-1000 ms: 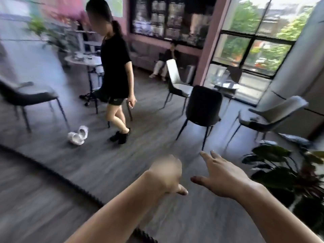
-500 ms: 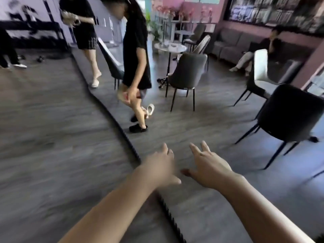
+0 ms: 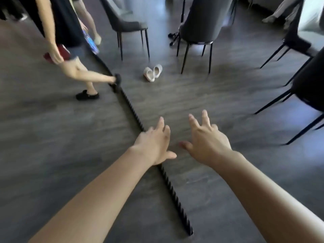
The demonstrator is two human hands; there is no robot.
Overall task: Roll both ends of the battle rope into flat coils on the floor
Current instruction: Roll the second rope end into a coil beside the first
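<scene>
Since the earlier frames the view has tipped down toward the floor, and the passer-by in black [image 3: 61,23] who stood beside the rope is now stepping over it, one dark shoe [image 3: 117,79] lifted just above the line. Both of the wearer's arms stay stretched forward, as before.

The battle rope [image 3: 172,188] lies uncoiled on the grey wood-look floor [image 3: 52,137], running as one thick black twisted line from the upper left, under the stepping foot, down past the left hand to a free end at the lower right. No coil has been formed.

The left hand [image 3: 154,142] hovers over the rope palm down, fingers loosely extended and thumb out, holding nothing; whether it touches the rope cannot be told. The right hand [image 3: 206,139] is spread wide, fingers splayed, above bare floor just right of the rope.

A pair of white shoes [image 3: 152,73] lies beyond the hands, right of the rope, near dark chairs [image 3: 198,23]. The passer-by carries a red thing [image 3: 59,53] and a blue one [image 3: 91,43]; any print on them is too blurred to read.
</scene>
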